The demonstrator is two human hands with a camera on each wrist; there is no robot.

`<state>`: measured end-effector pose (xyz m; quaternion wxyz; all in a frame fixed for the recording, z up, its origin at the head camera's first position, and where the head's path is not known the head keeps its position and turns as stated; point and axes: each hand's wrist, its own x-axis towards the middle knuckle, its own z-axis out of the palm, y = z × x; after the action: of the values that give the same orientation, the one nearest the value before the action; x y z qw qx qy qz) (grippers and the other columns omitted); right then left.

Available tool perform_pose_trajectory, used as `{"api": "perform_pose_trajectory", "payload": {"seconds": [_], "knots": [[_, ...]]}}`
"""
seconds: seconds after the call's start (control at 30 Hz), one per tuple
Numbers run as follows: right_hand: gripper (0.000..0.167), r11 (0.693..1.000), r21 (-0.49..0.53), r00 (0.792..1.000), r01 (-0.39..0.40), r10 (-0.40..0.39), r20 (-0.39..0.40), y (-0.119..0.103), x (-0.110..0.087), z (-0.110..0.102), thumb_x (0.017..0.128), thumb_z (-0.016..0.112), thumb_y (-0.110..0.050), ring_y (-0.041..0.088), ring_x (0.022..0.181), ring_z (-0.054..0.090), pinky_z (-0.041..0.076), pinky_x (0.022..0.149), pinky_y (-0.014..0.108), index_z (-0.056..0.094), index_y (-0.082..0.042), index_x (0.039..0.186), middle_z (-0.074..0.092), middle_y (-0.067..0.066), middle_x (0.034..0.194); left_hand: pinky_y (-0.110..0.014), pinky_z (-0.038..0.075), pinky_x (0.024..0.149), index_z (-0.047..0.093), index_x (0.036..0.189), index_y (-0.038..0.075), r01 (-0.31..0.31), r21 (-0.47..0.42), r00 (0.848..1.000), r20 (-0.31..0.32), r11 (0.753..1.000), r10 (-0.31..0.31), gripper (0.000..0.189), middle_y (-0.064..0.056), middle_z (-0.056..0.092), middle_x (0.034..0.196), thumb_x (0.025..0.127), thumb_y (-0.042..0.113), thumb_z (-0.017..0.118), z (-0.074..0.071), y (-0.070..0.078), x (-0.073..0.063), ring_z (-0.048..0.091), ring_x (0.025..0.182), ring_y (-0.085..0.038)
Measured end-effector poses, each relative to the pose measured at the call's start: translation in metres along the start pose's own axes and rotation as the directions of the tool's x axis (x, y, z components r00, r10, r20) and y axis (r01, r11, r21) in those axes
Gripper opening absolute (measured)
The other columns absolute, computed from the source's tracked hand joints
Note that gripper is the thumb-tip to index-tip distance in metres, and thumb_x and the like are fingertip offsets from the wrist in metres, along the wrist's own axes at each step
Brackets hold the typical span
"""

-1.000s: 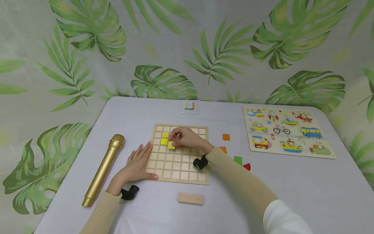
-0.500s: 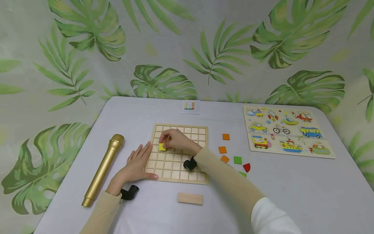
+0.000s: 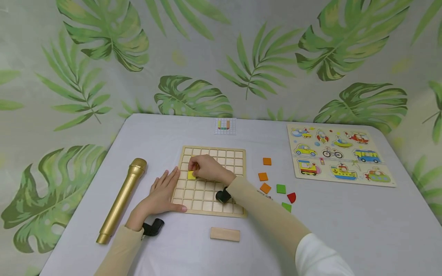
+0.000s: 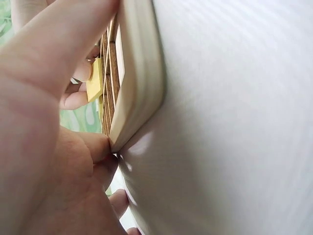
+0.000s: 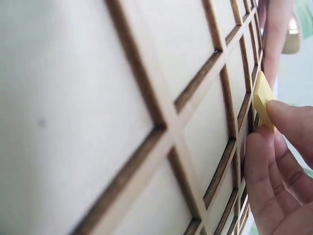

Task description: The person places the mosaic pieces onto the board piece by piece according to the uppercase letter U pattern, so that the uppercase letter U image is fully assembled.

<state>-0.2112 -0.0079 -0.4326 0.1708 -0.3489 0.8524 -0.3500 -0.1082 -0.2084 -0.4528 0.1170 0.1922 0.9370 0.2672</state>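
Note:
My right hand [image 3: 211,168] pinches a yellow square tile [image 3: 191,175] between thumb and fingers over the left part of a wooden grid board [image 3: 208,195]. In the right wrist view the tile [image 5: 263,100] stands tilted against the grid's ridges, with the thumb on its face. The left wrist view also has this tile [image 4: 95,81], with a sliver of more yellow beyond it. My left hand [image 3: 160,195] rests along the board's left edge, fingers spread and thumb at the near corner. The right hand hides the board cells behind the tile.
Right of the board lie orange tiles [image 3: 267,161], green tiles [image 3: 281,189] and a red quarter-round piece [image 3: 291,197]. A gold microphone [image 3: 121,201] lies at left, a wooden block [image 3: 225,234] in front. Behind are a pattern card [image 3: 225,126] and a vehicle puzzle [image 3: 340,155].
My right hand has moved left with the yellow tile and lowered it toward the grid. It now covers two yellow tiles seen earlier on the board. My left hand stays put.

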Motion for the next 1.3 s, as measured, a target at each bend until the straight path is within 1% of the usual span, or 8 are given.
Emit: {"api": "perform_pose_trajectory", "payload": {"seconds": [0.2,0.3,0.47,0.57,0.73,0.97,1.1,1.3], "knots": [[0.009,0.998,-0.058,1.000,0.005,-0.006,-0.001,0.000,0.000,0.001,0.085,0.065,0.002,0.012,0.073,0.053,0.044,0.068,0.023,0.066,-0.007,0.089,0.060,0.000,0.080,-0.067,0.003,0.104,0.010,0.150,-0.006,-0.004,0.011,1.000,-0.002,1.000,0.004,0.122,-0.020,0.005,0.158,0.070,0.056,0.078,0.000,0.000,0.000,0.001,0.140,-0.046],[0.010,0.999,-0.043,1.000,0.007,-0.007,-0.003,0.002,0.000,0.002,0.084,0.065,0.002,0.012,0.073,0.053,0.044,0.068,0.022,0.066,-0.007,0.089,0.061,0.001,0.081,-0.068,0.004,0.104,0.010,0.150,-0.006,-0.007,0.015,1.000,-0.003,1.000,0.007,0.122,-0.020,0.005,0.158,0.070,0.056,0.078,0.000,-0.001,0.001,0.001,0.140,-0.046],[0.010,0.993,0.116,0.999,-0.017,0.020,-0.027,0.008,-0.004,-0.002,0.085,0.064,0.001,0.012,0.073,0.055,0.046,0.068,0.022,0.066,-0.006,0.092,0.063,0.005,0.085,-0.067,0.003,0.104,0.010,0.150,-0.006,-0.009,0.009,1.000,-0.003,1.000,0.009,0.122,-0.020,0.005,0.158,0.070,0.056,0.078,0.001,-0.001,0.002,0.000,0.141,-0.046],[0.010,0.977,0.211,0.998,-0.026,0.036,-0.044,0.013,-0.008,-0.008,0.086,0.065,-0.001,0.014,0.072,0.056,0.048,0.066,0.024,0.067,-0.004,0.096,0.064,0.005,0.085,-0.067,0.002,0.104,0.010,0.150,-0.006,-0.003,0.008,1.000,-0.001,1.000,0.003,0.122,-0.020,0.004,0.158,0.070,0.056,0.078,0.001,-0.001,0.002,0.000,0.141,-0.046],[0.013,0.946,0.322,0.998,-0.033,0.050,-0.045,0.022,-0.016,-0.021,0.088,0.065,-0.002,0.017,0.072,0.058,0.050,0.065,0.028,0.067,0.001,0.100,0.063,0.006,0.089,-0.067,0.002,0.105,0.010,0.150,-0.006,0.006,-0.001,1.000,-0.001,1.000,-0.006,0.122,-0.020,0.005,0.158,0.069,0.056,0.079,0.001,0.000,0.001,-0.001,0.140,-0.046],[0.013,0.899,0.438,0.998,-0.029,0.051,-0.038,0.037,-0.041,-0.039,0.090,0.062,0.000,0.018,0.077,0.059,0.051,0.070,0.029,0.065,0.005,0.101,0.064,0.014,0.096,-0.067,0.001,0.105,0.010,0.150,-0.007,0.014,-0.009,1.000,-0.001,1.000,-0.014,0.124,-0.021,0.005,0.158,0.068,0.055,0.080,0.001,0.001,0.001,-0.001,0.140,-0.046],[0.013,0.881,0.472,0.997,-0.038,0.065,-0.042,0.050,-0.059,-0.050,0.090,0.062,-0.001,0.017,0.079,0.059,0.051,0.074,0.029,0.065,0.005,0.102,0.064,0.012,0.096,-0.067,0.001,0.105,0.010,0.150,-0.007,0.011,-0.007,1.000,0.000,1.000,-0.011,0.124,-0.021,0.005,0.158,0.068,0.055,0.079,0.000,0.002,0.001,0.000,0.140,-0.046],[0.017,0.882,0.466,0.994,-0.063,0.099,-0.054,0.069,-0.088,-0.067,0.090,0.063,-0.004,0.017,0.079,0.055,0.048,0.073,0.028,0.065,0.005,0.104,0.064,0.014,0.100,-0.067,0.001,0.105,0.010,0.150,-0.007,0.014,-0.002,1.000,0.003,1.000,-0.014,0.123,-0.021,0.005,0.158,0.069,0.055,0.080,-0.001,0.003,0.000,-0.001,0.140,-0.046]]}}
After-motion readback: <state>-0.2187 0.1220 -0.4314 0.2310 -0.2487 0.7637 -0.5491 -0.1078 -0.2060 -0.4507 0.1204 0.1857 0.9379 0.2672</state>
